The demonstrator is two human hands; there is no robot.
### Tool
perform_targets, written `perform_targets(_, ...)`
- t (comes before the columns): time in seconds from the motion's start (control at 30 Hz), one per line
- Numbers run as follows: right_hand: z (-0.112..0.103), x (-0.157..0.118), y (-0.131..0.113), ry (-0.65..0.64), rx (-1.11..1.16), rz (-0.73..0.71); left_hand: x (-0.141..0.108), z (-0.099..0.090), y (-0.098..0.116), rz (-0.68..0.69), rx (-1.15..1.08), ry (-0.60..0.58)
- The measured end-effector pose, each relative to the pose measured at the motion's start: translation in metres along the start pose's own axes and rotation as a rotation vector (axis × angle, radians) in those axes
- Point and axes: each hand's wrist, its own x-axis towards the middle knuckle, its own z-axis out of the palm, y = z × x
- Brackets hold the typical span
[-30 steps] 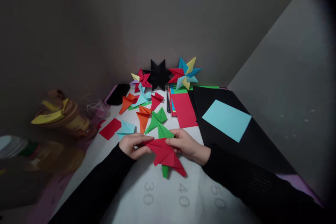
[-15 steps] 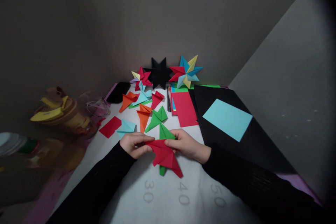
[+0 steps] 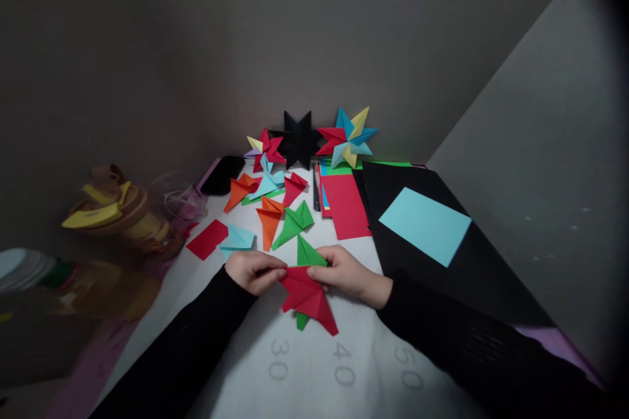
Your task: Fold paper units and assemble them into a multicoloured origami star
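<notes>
Fingers, left hand (image 3: 249,271): thumb and forefinger close together on the upper left corner of the red folded paper (image 3: 307,296), gripping it at its tip.
Fingers, right hand (image 3: 348,273): thumb pressed on the red paper's upper right, beside the green folded paper (image 3: 308,253); the others are behind and mostly hidden, so how they bear on the back cannot be told.
Red and green papers: between the two hands, over the near part of the white surface (image 3: 363,334); green shows above the red and below it, but whether the two interlock or only overlap is hidden.
Step in hand: seemingly lining up the red upper edge with the green, judging by the pinch at one end and the thumb at the other.
Next move: calls, I would judge, for a steady right thumb while the left fingertips work the red corner, with light pressure so that the thin points do not bend.
Loose folded pieces: a green piece (image 3: 295,222) just beyond the held papers, an orange piece (image 3: 270,216) beside it.
Stars at the back: a black star (image 3: 298,141), with a multicoloured star (image 3: 348,137) to its right.
</notes>
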Motion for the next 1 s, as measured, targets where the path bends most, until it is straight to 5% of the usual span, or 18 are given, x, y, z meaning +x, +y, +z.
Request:
perform_targets(0.4,0.006,-0.003,0.001,0.011,-0.014,0.013,-0.002,0.023,0.018,-0.509,-0.281,0.008)
perform_targets(0.63,0.006,-0.001,0.002,-0.029,-0.051,-0.013,0.001,0.022,0.016,-0.338,-0.270,-0.002)
perform_targets(1.0,0.001,-0.001,0.008,-0.019,-0.017,-0.002,0.002,0.018,0.011,-0.375,-0.218,0.102)
